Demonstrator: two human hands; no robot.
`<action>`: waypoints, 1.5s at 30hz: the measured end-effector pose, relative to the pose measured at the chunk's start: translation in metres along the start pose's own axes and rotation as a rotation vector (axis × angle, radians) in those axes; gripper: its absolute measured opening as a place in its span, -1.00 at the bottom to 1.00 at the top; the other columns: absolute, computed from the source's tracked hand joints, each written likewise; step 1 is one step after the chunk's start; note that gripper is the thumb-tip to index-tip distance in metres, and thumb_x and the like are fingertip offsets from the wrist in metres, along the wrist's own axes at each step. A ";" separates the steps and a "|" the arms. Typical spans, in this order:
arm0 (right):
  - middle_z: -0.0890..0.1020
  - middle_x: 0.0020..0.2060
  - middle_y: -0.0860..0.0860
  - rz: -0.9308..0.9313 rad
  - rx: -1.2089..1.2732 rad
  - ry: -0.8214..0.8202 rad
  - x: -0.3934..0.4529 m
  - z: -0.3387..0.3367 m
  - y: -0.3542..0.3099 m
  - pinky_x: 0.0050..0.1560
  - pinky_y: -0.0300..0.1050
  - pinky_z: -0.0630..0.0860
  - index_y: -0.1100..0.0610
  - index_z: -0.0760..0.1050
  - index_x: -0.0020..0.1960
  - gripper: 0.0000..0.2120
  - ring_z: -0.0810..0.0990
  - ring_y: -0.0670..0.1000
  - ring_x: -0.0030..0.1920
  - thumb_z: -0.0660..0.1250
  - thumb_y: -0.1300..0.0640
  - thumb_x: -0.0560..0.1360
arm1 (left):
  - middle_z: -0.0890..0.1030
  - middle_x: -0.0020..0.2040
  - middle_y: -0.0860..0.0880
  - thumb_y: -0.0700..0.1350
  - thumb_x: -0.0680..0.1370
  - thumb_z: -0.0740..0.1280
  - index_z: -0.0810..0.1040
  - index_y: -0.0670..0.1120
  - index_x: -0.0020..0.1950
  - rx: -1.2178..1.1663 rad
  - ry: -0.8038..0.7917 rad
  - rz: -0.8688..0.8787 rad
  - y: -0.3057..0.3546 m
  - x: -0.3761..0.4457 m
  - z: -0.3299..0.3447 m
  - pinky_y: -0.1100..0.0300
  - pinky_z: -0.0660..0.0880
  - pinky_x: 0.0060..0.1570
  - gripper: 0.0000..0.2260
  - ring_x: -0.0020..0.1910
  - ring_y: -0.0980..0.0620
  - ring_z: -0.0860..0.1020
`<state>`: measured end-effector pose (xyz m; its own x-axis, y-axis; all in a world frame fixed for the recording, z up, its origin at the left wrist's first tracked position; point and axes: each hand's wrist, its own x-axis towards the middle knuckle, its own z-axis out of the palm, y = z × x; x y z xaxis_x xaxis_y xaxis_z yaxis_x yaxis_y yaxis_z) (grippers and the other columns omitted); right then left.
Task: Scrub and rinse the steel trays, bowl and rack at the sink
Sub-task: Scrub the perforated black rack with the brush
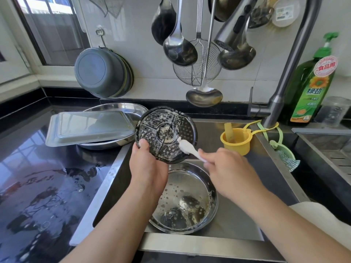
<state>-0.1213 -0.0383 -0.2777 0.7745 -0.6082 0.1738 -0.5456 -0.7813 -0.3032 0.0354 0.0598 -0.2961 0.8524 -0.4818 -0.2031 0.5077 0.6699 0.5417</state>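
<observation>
Over the steel sink (273, 162), the left hand (148, 168) grips the lower edge of a round perforated rack (176, 123), thumb pressed on its face, holding it tilted up toward the camera and covered in white suds. The right hand (226, 168) is curled round the handle of a small white brush (187, 147), whose head touches the rack near its centre. Directly below, in the basin, sits a perforated steel bowl (190, 202) with soapy water and foam specks inside. On the dark, wet counter (38, 177) to the left, a rectangular steel tray (85, 128) lies upside down across a round steel tray (121, 108), just beside the rack's left edge. A yellow cup (236, 140) stands at the sink's back ledge near the base of the grey faucet (281, 73). A green bottle of dish soap (313, 82) stands behind it, beside a clear jar (332, 111). Ladles (180, 46) and a wire skimmer (195, 73) hang on the tiled wall above, and grey basins (102, 73) hang from a hook to the left.
</observation>
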 end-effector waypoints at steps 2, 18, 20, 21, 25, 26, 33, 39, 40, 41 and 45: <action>0.43 -0.18 -0.10 -0.071 0.096 -0.065 -0.007 0.003 -0.012 -0.25 -0.04 0.46 -0.30 0.38 0.47 -0.58 0.49 -0.03 -0.19 0.24 0.02 0.67 | 0.59 0.34 -0.22 -0.14 0.78 0.04 0.49 -0.09 0.27 -0.014 0.005 -0.025 -0.001 -0.001 0.001 -0.37 0.46 0.34 -0.76 0.24 -0.22 0.63; 0.39 -0.16 -0.14 0.014 -0.054 -0.070 0.000 -0.010 0.008 -0.21 -0.02 0.37 -0.39 0.35 0.45 -0.59 0.44 0.02 -0.12 0.21 -0.02 0.67 | 0.69 0.21 -0.16 -0.15 0.78 0.04 0.52 -0.09 0.29 0.032 -0.064 0.019 0.003 -0.004 0.004 -0.30 0.54 0.29 -0.73 0.13 -0.15 0.71; 0.43 -0.11 -0.12 0.072 -0.053 -0.015 0.004 -0.011 0.014 -0.22 -0.03 0.35 -0.36 0.37 0.45 -0.59 0.42 0.02 -0.14 0.22 0.00 0.68 | 0.70 0.21 -0.17 -0.14 0.78 0.04 0.52 -0.10 0.29 0.060 -0.072 0.003 0.001 -0.006 0.005 -0.30 0.54 0.29 -0.72 0.15 -0.15 0.71; 0.44 -0.12 -0.12 0.088 -0.046 0.010 0.006 -0.012 0.016 -0.24 -0.04 0.34 -0.35 0.38 0.45 -0.59 0.43 0.01 -0.15 0.22 0.01 0.68 | 0.70 0.21 -0.17 -0.14 0.78 0.05 0.53 -0.10 0.29 0.066 -0.069 0.000 0.000 -0.006 0.005 -0.30 0.54 0.28 -0.73 0.15 -0.15 0.70; 0.43 -0.17 -0.11 0.037 0.020 -0.060 0.004 -0.008 0.011 -0.24 0.00 0.47 -0.33 0.42 0.44 -0.60 0.49 0.00 -0.17 0.26 0.01 0.66 | 0.68 0.23 -0.18 -0.14 0.78 0.05 0.52 -0.08 0.25 0.039 -0.056 0.004 0.001 -0.005 0.005 -0.31 0.52 0.31 -0.75 0.17 -0.17 0.69; 0.45 -0.18 -0.11 0.005 0.065 -0.120 0.000 -0.005 0.005 -0.20 0.04 0.52 -0.33 0.43 0.42 -0.61 0.52 0.01 -0.17 0.27 0.01 0.65 | 0.67 0.24 -0.18 -0.13 0.78 0.05 0.52 -0.08 0.25 0.032 -0.050 0.004 0.002 -0.004 0.005 -0.32 0.51 0.31 -0.75 0.18 -0.18 0.68; 0.45 -0.16 -0.13 0.056 0.076 -0.057 0.002 -0.004 0.009 -0.13 0.03 0.53 -0.37 0.44 0.39 -0.61 0.51 -0.01 -0.13 0.26 0.02 0.65 | 0.66 0.27 -0.20 -0.12 0.78 0.06 0.50 -0.10 0.32 0.040 -0.043 0.008 0.003 -0.005 0.005 -0.31 0.55 0.26 -0.75 0.18 -0.19 0.69; 0.46 -0.17 -0.11 -0.038 0.187 -0.158 -0.003 -0.001 -0.002 -0.14 0.02 0.50 -0.33 0.46 0.39 -0.62 0.51 -0.02 -0.17 0.31 0.02 0.64 | 0.67 0.26 -0.18 -0.10 0.78 0.08 0.49 -0.10 0.34 0.046 -0.041 -0.012 0.004 -0.009 0.008 -0.30 0.58 0.21 -0.75 0.15 -0.18 0.70; 0.46 -0.17 -0.10 -0.027 0.193 -0.153 0.001 -0.001 0.002 -0.16 0.03 0.50 -0.33 0.48 0.38 -0.63 0.51 -0.02 -0.19 0.31 0.02 0.64 | 0.67 0.25 -0.18 -0.10 0.78 0.08 0.51 -0.09 0.31 0.048 -0.042 -0.010 0.004 -0.009 0.008 -0.30 0.58 0.21 -0.76 0.15 -0.17 0.70; 0.47 -0.18 -0.10 0.012 0.179 -0.107 0.006 -0.004 0.009 -0.19 0.02 0.49 -0.33 0.48 0.37 -0.63 0.50 -0.02 -0.20 0.30 0.02 0.64 | 0.67 0.24 -0.17 -0.10 0.78 0.08 0.51 -0.09 0.29 0.052 -0.041 -0.009 0.004 -0.009 0.008 -0.28 0.59 0.20 -0.76 0.14 -0.17 0.70; 0.45 -0.18 -0.10 0.077 0.122 -0.035 0.010 -0.007 0.020 -0.25 -0.04 0.43 -0.33 0.48 0.38 -0.63 0.47 -0.06 -0.21 0.28 0.03 0.65 | 0.68 0.22 -0.17 -0.10 0.78 0.08 0.50 -0.09 0.32 0.066 -0.028 -0.010 0.005 -0.009 0.007 -0.24 0.64 0.12 -0.76 0.11 -0.16 0.72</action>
<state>-0.1267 -0.0606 -0.2750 0.7434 -0.6591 0.1138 -0.5628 -0.7084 -0.4260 0.0290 0.0637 -0.2860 0.8430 -0.5045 -0.1864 0.5061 0.6267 0.5925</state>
